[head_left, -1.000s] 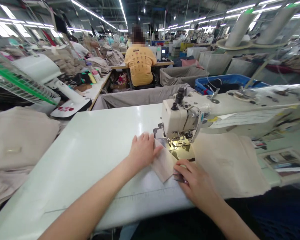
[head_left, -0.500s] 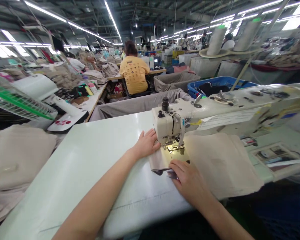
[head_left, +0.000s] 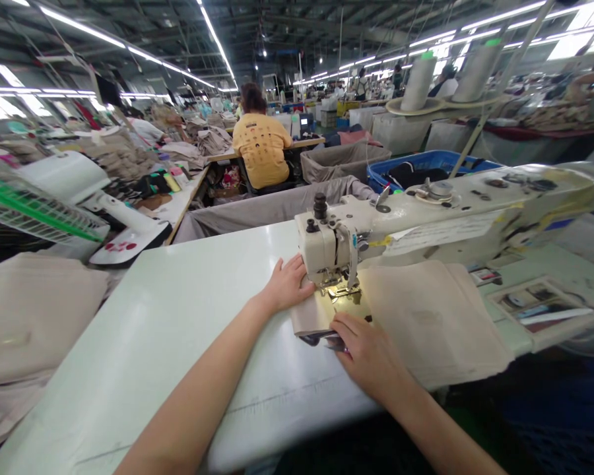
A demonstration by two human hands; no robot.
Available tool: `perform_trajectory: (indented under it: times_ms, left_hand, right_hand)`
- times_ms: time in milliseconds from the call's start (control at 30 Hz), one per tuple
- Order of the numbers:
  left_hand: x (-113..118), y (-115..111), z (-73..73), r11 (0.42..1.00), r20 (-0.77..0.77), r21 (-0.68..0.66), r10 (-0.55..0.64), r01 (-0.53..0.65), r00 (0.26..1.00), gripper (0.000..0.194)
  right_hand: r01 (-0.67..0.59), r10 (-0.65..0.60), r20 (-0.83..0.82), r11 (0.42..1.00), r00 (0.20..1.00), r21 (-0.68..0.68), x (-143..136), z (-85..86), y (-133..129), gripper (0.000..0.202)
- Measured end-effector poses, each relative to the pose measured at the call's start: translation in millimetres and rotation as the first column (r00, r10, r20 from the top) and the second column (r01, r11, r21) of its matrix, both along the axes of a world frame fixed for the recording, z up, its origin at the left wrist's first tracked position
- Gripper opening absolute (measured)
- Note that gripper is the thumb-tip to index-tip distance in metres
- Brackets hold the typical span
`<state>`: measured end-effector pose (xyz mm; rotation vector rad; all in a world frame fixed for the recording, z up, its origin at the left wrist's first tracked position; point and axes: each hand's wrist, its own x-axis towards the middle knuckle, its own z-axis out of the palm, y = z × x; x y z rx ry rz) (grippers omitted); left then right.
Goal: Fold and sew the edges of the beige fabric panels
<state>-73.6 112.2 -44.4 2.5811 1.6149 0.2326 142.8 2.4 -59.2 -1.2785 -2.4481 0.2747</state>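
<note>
Pale beige fabric (head_left: 307,315) lies at the needle area of a white sewing machine (head_left: 321,247). My left hand (head_left: 288,285) rests flat with fingers spread on the fabric's left side, close against the machine head. In front of the lit brass-coloured plate (head_left: 351,302), my right hand (head_left: 363,346) is closed, fingertips at the plate's front edge. Partly hidden under its fingers is a small dark metal tool (head_left: 336,344) whose kind I cannot make out. A larger beige fabric panel (head_left: 433,323) lies flat to the right of that hand.
Folded beige fabric (head_left: 34,316) is piled at the left, near a white fan (head_left: 129,234). Behind the pale table (head_left: 193,316) stand a grey cloth-lined bin (head_left: 267,208) and a blue basket (head_left: 376,181). A person (head_left: 261,145) in a yellow shirt sits further back. Thread cones (head_left: 418,82) stand upper right.
The whole view has shifted slightly, with the machine and panel a little further left. Both hands keep nearly the same places by the needle area.
</note>
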Motion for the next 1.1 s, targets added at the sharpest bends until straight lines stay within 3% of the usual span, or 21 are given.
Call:
perform_trajectory:
  times_ms: [533,700,833,967,1033,1100]
  left_hand:
    - [2,0,0.1,1.0,0.01,0.004,0.011,-0.011,1.0,0.035]
    - [-2,4,-2.0,1.0,-0.025,0.026,0.0,0.001,1.0,0.036]
    - [0,5,4.6,0.997,-0.072,0.07,0.03,-0.025,0.997,0.037]
    - [10,-20,15.2,0.987,-0.091,0.148,0.076,-0.062,0.993,0.023]
    - [15,-44,16.3,0.995,-0.052,0.091,-0.026,0.031,0.998,0.021]
    - [19,-68,13.6,0.973,0.031,0.048,-0.228,0.226,0.973,0.021]
  right_hand:
    - [0.008,-0.008,-0.007,1.0,1.0,0.015,-2,-4.4,1,0.017]
    - [0.023,-0.023,-0.004,1.0,1.0,-0.001,-4,-0.5,4,0.017]
    - [0.022,-0.022,-0.005,1.0,1.0,-0.013,-6,5.6,7,0.016]
    - [0.012,-0.012,0.018,0.999,1.0,-0.029,-4,7.3,6,0.019]
    - [0.007,-0.007,0.016,1.0,1.0,-0.016,-2,4.9,4,0.025]
    - [0.006,-0.006,0.023,1.0,1.0,0.0,0,1.2,2,0.031]
